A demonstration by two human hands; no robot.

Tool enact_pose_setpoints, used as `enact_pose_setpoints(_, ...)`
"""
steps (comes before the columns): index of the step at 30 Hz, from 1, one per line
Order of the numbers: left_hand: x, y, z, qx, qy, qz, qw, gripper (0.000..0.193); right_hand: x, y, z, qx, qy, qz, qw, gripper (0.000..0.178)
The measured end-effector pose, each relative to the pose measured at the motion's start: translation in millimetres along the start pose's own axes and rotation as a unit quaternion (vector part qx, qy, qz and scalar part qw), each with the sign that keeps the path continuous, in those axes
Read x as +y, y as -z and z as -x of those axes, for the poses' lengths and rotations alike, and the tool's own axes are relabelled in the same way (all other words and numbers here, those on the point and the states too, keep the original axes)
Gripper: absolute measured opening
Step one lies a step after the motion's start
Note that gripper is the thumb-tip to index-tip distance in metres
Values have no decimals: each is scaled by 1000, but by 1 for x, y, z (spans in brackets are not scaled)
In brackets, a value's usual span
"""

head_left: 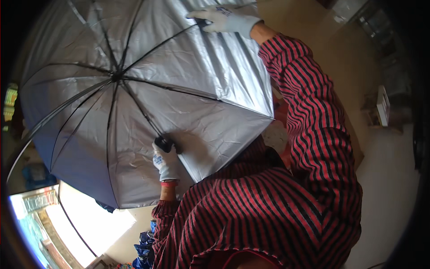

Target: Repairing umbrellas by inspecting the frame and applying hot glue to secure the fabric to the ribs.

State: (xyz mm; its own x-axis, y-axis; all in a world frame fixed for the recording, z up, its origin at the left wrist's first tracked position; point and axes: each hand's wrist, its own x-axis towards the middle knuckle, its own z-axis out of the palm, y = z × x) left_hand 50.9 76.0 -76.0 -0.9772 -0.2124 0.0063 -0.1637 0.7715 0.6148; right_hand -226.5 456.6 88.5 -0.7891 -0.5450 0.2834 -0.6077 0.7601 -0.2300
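A large open umbrella [188,116] shows its silver underside, with black ribs spreading from a central hub [117,76]. Both my hands wear white gloves with blue print. My left hand [163,162] is closed around the black handle [164,144] at the lower end of the shaft. Stretched out to the upper right, my right hand [227,20] grips a rib and the silver cloth between thumb and fingers. Part of that rib is hidden behind the glove.
Bright light comes through a window or doorway [89,219] at the lower left. Dark blue folded items [144,249] lie beside it. A blue object [36,175] stands at the left. On the right, a white boxy thing [383,106] rests near the floor [385,179].
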Motion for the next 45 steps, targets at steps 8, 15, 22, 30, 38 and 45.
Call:
enact_pose_setpoints(8,-25,2,9,11,-28,6,1000,65,-80,107,127,478,-123,-129,860,30)
enact_pose_setpoints(15,-14,5,4,-32,-52,19,998,60,53,-113,312,115,-448,36,886,44)
enact_pose_setpoints(22,-16,-3,9,-11,-17,-86,996,76,7,-164,298,-14,-448,18,894,53)
enact_pose_setpoints(30,3,-7,12,33,50,-158,986,74,7,-169,299,-21,-204,219,954,34)
enact_pose_setpoints(38,-7,-1,15,-2,57,-128,990,68,19,-128,304,358,-497,-310,727,39)
enact_pose_setpoints(45,-15,-1,14,9,20,-120,993,67,45,-46,276,408,-93,-721,552,46)
